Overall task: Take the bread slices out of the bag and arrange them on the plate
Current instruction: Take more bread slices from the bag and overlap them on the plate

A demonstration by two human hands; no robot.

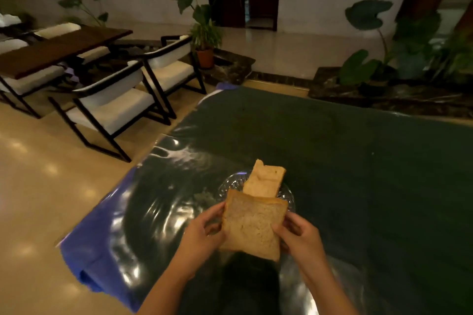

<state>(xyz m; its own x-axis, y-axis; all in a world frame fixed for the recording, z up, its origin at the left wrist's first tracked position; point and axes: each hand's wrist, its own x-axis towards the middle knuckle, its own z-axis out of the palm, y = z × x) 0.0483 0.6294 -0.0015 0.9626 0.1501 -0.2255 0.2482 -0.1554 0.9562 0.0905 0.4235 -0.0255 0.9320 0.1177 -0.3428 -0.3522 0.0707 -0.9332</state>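
A square brown bread slice (252,225) is held up above the near part of the table, tilted toward me. My left hand (202,233) grips its left edge and my right hand (298,235) grips its right edge. Just beyond it, a clear glass plate (230,184) rests on the dark green table cover. Another bread slice (265,180) lies on that plate, partly hidden by the held slice. A clear plastic bag (340,286) seems to lie crumpled at the near right, beneath my right forearm; its contents cannot be made out.
The dark green cover (332,148) is wrapped in shiny clear film with blue cloth (87,250) showing at the left edge. White-cushioned chairs (115,107) and a dark wooden table (61,48) stand on the floor to the left. Potted plants (204,30) line the back.
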